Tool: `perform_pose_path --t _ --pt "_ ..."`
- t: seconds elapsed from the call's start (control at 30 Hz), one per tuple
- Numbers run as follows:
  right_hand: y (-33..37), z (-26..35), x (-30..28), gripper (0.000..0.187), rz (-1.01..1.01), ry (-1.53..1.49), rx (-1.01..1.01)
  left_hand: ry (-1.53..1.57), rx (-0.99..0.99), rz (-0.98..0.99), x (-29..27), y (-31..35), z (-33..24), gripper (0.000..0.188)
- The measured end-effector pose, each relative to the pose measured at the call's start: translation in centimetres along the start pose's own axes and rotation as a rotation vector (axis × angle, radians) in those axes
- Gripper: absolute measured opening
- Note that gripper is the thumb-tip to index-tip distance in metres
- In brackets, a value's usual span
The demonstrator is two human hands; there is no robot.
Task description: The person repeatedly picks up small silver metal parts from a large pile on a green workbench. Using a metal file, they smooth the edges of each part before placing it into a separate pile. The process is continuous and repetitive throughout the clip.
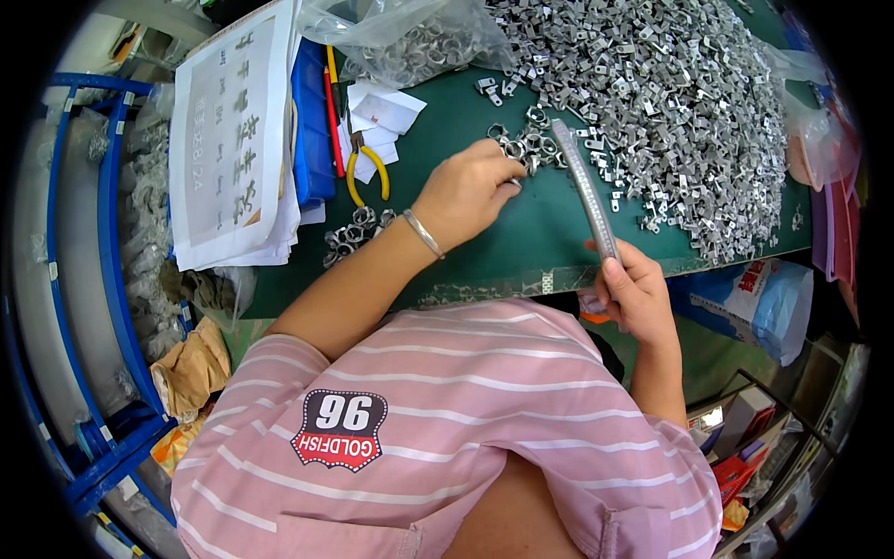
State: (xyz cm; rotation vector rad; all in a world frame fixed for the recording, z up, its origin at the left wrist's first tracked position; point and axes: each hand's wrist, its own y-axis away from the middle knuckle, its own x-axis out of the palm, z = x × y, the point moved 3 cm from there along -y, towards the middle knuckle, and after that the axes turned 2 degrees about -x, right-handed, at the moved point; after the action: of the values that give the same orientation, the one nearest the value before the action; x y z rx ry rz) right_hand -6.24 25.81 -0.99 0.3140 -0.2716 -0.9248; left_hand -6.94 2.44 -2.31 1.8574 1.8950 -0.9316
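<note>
My left hand (467, 194), with a silver bangle at the wrist, is closed over the green table. Its thumb and fingertips pinch a small metal piece (515, 182), mostly hidden by the fingers. Just beyond lie several shiny ring-shaped metal parts (531, 144). At the table's front edge, my right hand (635, 291) is wrapped round the lower end of a long, narrow grey metal bar (585, 186) with a ribbed face. The bar slants up and leftward, its far end beside the ring-shaped parts. A large heap of small metal clips (670, 102) spreads across the table's far right.
Yellow-handled pliers (372, 172), a red pen (333, 107) and papers (386, 112) lie left of my left hand. More metal rings (354, 233) rest by my left forearm. A blue bin (314, 121), printed sheets (233, 140) and a clear bag (410, 42) border the table.
</note>
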Motion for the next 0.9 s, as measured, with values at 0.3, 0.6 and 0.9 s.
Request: perform_pose_path --t 0.3,0.6,0.9 --pt "-0.1 -0.2 0.2 0.032 0.020 0.010 0.033 0.848 -0.504 -0.001 -0.2 1.7 1.1 0.003" --pt "-0.2 -1.2 0.7 0.032 0.083 0.042 0.044 1.826 -0.511 0.028 -0.7 2.5 2.5 0.017" --pt "-0.2 -0.9 1.0 0.032 0.112 0.174 0.023 0.965 -0.221 -0.233 -2.4 1.9 0.6 0.035"
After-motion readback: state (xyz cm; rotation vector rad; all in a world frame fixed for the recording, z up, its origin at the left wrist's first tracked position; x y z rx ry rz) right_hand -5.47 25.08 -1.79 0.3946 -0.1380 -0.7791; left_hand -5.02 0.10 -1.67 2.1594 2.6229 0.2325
